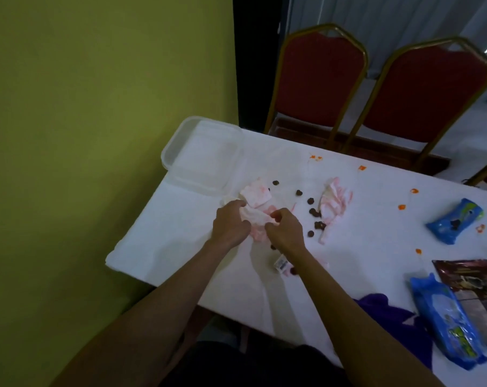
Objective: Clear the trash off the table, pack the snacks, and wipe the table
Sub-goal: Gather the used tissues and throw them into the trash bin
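A green wall (97,107) runs along the left of the white table (180,227), and two red chairs (317,79) stand at its far edge. Near the left end my left hand (229,224) and my right hand (285,230) are side by side, and both have their fingers curled round one crumpled tissue (254,217) stained pink, bunched up between them on the tabletop. A second stained tissue (254,195) lies flat just beyond my left hand, touching the one I hold. A third stained tissue (334,202) lies further toward the middle of the table.

Between those two, brown snack pieces (310,201) are scattered loose. A clear plastic box (166,152) sits on the far left corner. Orange scraps (414,191) dot the far and right parts of the table. A small wrapper (281,264) lies against my right forearm.

Toward the right edge lies a blue packet (454,222). At the near right a larger blue pack (446,317) rests partly over a brown snack bag (465,277), with a purple cloth (382,308) beside them at the near edge.
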{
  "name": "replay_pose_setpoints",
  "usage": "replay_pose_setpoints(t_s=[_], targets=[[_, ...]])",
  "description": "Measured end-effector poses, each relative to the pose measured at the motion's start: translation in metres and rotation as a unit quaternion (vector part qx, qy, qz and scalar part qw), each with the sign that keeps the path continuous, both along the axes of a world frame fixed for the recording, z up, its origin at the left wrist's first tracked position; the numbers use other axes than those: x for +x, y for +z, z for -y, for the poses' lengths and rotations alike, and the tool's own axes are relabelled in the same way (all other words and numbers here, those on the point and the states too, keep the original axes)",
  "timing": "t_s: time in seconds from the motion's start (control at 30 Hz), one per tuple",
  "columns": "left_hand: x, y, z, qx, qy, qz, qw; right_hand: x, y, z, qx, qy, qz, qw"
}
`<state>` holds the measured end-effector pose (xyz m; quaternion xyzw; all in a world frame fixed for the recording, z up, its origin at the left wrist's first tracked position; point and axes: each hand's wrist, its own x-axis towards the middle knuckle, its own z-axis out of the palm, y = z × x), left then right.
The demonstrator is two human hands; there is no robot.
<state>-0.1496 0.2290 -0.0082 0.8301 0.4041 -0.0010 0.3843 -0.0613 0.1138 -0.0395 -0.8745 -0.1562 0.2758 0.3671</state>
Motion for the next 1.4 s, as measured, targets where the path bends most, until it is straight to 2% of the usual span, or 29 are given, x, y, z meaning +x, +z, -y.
replay_pose_setpoints(t_s=[0.13, 0.27, 0.37, 0.5, 0.6, 0.77, 0.93, 1.07, 1.17, 1.3, 1.4], targets=[[0.034, -0.011, -0.014, 0.106, -0.129, -0.078, 0.983, 0.010, -0.012, -0.012, -0.038, 0.015, -0.003, 0.999], [0.062, -0.033, -0.032, 0.159, -0.279, -0.170, 0.932, 0.013, -0.022, -0.020, -0.105, 0.046, 0.020, 0.993], [0.065, -0.053, -0.042, 0.172, -0.324, -0.182, 0.912, 0.016, -0.031, -0.023, -0.154, 0.068, 0.002, 0.986], [0.055, -0.069, -0.049, 0.198, -0.306, -0.108, 0.925, 0.012, -0.040, -0.025, -0.166, 0.080, 0.003, 0.983], [0.049, -0.070, -0.052, 0.133, -0.247, -0.068, 0.957, 0.009, -0.045, -0.025, -0.186, 0.085, 0.028, 0.978], [0.039, -0.054, -0.056, 0.057, -0.179, -0.024, 0.982, 0.013, -0.035, -0.023, -0.162, 0.073, 0.041, 0.983], [0.030, -0.038, -0.050, 0.055, -0.200, 0.030, 0.978, 0.021, -0.013, -0.013, -0.064, 0.012, 0.010, 0.998], [0.045, -0.014, -0.026, -0.018, -0.280, 0.052, 0.958, 0.030, 0.005, 0.006, 0.003, -0.023, 0.005, 1.000], [0.057, -0.003, -0.005, -0.013, -0.337, 0.056, 0.940, 0.036, 0.020, 0.024, 0.024, -0.044, 0.003, 0.999], [0.061, 0.008, 0.015, -0.037, -0.339, 0.032, 0.940, 0.041, 0.026, 0.049, 0.021, -0.059, -0.005, 0.998], [0.058, 0.008, 0.023, -0.049, -0.307, 0.004, 0.951, 0.038, 0.025, 0.070, 0.055, -0.106, -0.079, 0.990]])
